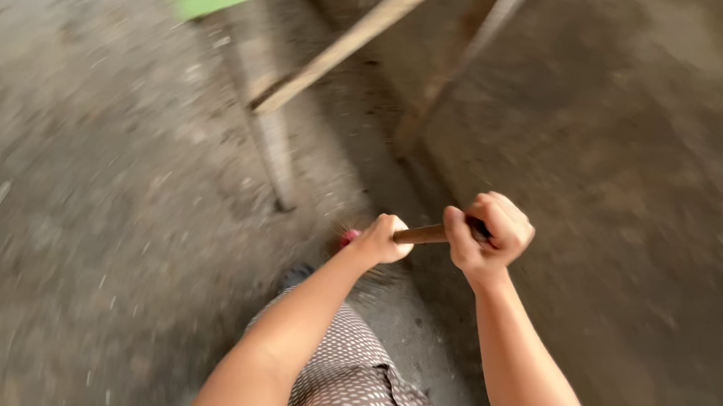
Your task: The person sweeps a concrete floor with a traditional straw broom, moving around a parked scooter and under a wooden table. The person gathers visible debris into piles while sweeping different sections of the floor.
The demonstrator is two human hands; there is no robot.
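Rough grey concrete floor (79,234); left hand (383,240) & right hand (490,231) are both gripping a brown wooden stick handle (424,233). Risk: it's nearing the pale wooden table leg (271,137) ahead, could knock it.

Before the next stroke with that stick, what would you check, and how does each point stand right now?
1. Left hand closed on the stick: ok.
2. Right hand closed on the stick's upper end: ok.
3. Hands apart, with bare stick showing between them: ok.
4. Stick's lower end in sight: not ok, hidden behind the left hand; only a pink bit shows.
5. Table leg apart from the hands: ok.
6. Floor free of debris: cannot tell, blurred.
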